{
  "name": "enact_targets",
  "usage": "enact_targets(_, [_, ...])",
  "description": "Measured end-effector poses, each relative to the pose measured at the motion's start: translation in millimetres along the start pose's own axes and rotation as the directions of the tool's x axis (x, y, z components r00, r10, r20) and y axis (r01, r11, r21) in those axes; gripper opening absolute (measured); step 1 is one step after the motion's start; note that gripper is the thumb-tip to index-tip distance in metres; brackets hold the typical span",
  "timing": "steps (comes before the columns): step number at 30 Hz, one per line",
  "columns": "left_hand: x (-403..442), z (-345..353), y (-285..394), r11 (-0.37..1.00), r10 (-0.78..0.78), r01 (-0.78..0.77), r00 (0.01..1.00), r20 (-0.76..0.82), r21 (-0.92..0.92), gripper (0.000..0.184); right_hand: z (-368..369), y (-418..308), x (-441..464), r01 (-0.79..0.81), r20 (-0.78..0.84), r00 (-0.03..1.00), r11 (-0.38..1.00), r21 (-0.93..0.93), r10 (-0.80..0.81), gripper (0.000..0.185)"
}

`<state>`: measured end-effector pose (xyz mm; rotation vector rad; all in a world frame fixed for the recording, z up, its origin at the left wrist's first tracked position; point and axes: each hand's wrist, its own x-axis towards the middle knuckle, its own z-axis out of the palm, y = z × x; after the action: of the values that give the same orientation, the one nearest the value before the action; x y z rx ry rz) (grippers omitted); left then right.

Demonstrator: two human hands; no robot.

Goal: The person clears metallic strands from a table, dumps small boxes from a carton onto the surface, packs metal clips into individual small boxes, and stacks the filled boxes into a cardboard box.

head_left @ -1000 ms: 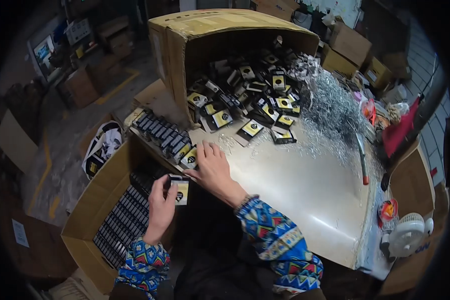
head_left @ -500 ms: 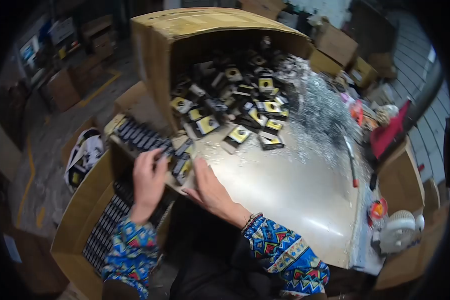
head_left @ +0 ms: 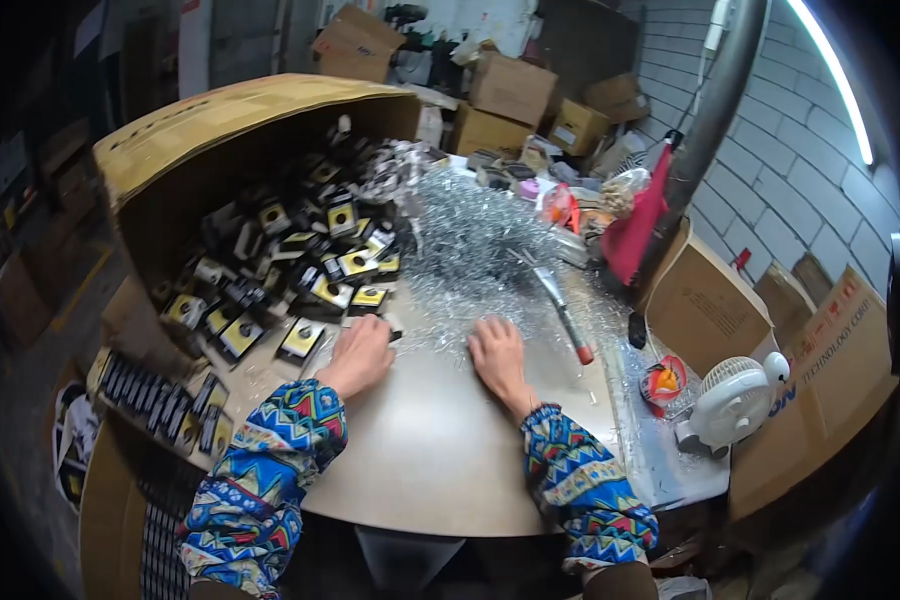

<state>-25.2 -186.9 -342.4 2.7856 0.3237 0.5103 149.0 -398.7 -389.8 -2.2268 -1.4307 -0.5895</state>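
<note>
My left hand (head_left: 360,357) is at the near edge of a heap of small black-and-yellow boxes (head_left: 300,338). Its fingers curl over one small dark box (head_left: 396,335), mostly hidden beneath them. My right hand (head_left: 498,352) rests palm down on the metal tabletop (head_left: 430,440), fingers apart and holding nothing. Just beyond its fingertips lies a pile of silvery shredded strands (head_left: 480,230). At the lower left, a tray (head_left: 213,460) holds a row of upright dark boxes (head_left: 150,395), apart from both hands.
A large carton (head_left: 260,95) lies on its side around the heap. To the right are a red-tipped tool (head_left: 567,315), a white fan (head_left: 735,400) and an orange item in a plastic bowl (head_left: 665,382). An open carton (head_left: 110,510) with packed rows stands below the tray.
Both hands have left the tray and moved right, onto the tabletop. My left hand has come onto a small box at the heap's edge. The view has swung right.
</note>
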Motion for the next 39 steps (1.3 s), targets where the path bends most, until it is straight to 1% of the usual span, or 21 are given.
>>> enact_targets(1, [14, 11, 0, 0.99, -0.056, 0.053, 0.998, 0.02, 0.129, 0.032, 0, 15, 5, -0.282, 0.034, 0.957, 0.949, -0.139, 0.289, 0.042])
enact_targets(2, [25, 22, -3, 0.96, -0.119, 0.107, 0.992, 0.034, 0.259, 0.033, 3, 27, 5, -0.528, 0.034, 0.83, 0.804, -0.272, 0.557, 0.046])
enact_targets(3, [32, 30, -12, 0.948, -0.117, 0.11, 0.993, 0.004, 0.299, 0.034, 3, 31, 3, -0.541, 0.03, 0.823, 0.797, -0.269, 0.568, 0.046])
enact_targets(5, [39, 31, -19, 0.934, -0.113, 0.109, 0.994, -0.011, 0.341, 0.035, 2, 27, -7, -0.458, 0.174, 0.853, 0.866, -0.202, 0.492, 0.049])
enact_targets(7, [40, 11, -16, 0.958, -0.242, 0.21, 0.958, 0.153, 0.197, 0.034, -3, 10, -23, -0.369, 0.322, 0.864, 0.922, -0.117, 0.387, 0.053])
enact_targets(9, [42, -4, -11, 0.955, -0.263, 0.218, 0.937, 0.231, 0.202, 0.036, -29, -27, -40, -0.303, 0.458, 0.84, 0.952, -0.047, 0.29, 0.056])
enact_targets(12, [42, -28, -4, 0.949, -0.302, 0.227, 0.852, 0.428, 0.217, 0.043, -39, -60, -73, -0.147, 0.432, 0.894, 0.989, 0.028, 0.121, 0.059])
enact_targets(13, [41, -33, 0, 0.948, -0.307, 0.231, 0.847, 0.434, 0.219, 0.043, -41, -64, -76, -0.149, 0.438, 0.891, 0.988, 0.033, 0.12, 0.059])
enact_targets(17, [23, -53, 16, 0.827, -0.191, 0.015, 0.947, 0.257, 0.561, 0.051, -54, -82, -91, -0.246, 0.368, 0.891, 0.964, -0.105, 0.267, 0.055])
enact_targets(18, [13, -58, 21, 0.83, -0.195, 0.015, 0.945, 0.264, 0.558, 0.051, -59, -87, -97, -0.246, 0.376, 0.887, 0.964, -0.105, 0.268, 0.055])
enact_targets(22, [-35, -86, 35, 0.955, -0.246, 0.199, 0.946, 0.21, 0.219, 0.055, -69, -95, -116, -0.174, 0.315, 0.947, 0.93, 0.325, 0.066, 0.048])
enact_targets(24, [-74, -86, 36, 0.98, -0.184, 0.189, 0.98, 0.081, -0.062, 0.045, -73, -98, -124, -0.196, 0.343, 0.938, 0.887, 0.418, 0.045, 0.047])
enact_targets(25, [-92, -92, 41, 0.977, -0.196, 0.202, 0.977, 0.087, -0.064, 0.045, -74, -97, -126, -0.217, 0.363, 0.931, 0.836, 0.503, 0.023, 0.045])
enact_targets(26, [-110, -103, 48, 0.794, -0.321, 0.404, 0.913, 0.252, -0.454, 0.041, -74, -97, -126, -0.237, 0.378, 0.926, 0.777, 0.584, -0.002, 0.044])
enact_targets(27, [-127, -109, 53, 0.428, -0.346, 0.557, 0.828, 0.44, -0.711, 0.037, -74, -97, -124, -0.255, 0.386, 0.922, 0.71, 0.656, -0.026, 0.043])
enact_targets(29, [-180, -104, 53, -0.078, -0.404, 0.555, 0.742, 0.535, -0.828, 0.033, -73, -96, -121, -0.214, 0.235, 0.968, 0.795, 0.567, 0.092, 0.043])
enact_targets(30, [-205, -97, 53, -0.254, -0.409, 0.437, 0.76, 0.506, -0.863, 0.034, -71, -98, -117, -0.212, 0.238, 0.967, 0.796, 0.567, 0.088, 0.043])
enact_targets(32, [-254, -94, 53, -0.474, -0.328, 0.403, 0.745, 0.581, -0.783, 0.034, -61, -108, -108, -0.093, 0.138, 0.987, 0.992, 0.087, 0.08, 0.044])
enact_targets(35, [-312, -82, 69, -0.507, -0.442, 0.373, 0.661, 0.606, -0.777, 0.034, -48, -121, -106, -0.147, 0.116, 0.986, 0.953, 0.266, 0.12, 0.045])
enact_targets(37, [-360, -46, 56, -0.476, -0.501, 0.447, 0.57, 0.651, -0.757, 0.037, -36, -131, -97, -0.178, 0.079, 0.984, 0.886, 0.428, 0.16, 0.046])
enact_targets(39, [-385, -9, 57, -0.419, -0.493, 0.594, 0.486, 0.721, -0.687, 0.034, -33, -149, -96, -0.159, 0.129, 0.985, 0.914, 0.374, 0.118, 0.046])
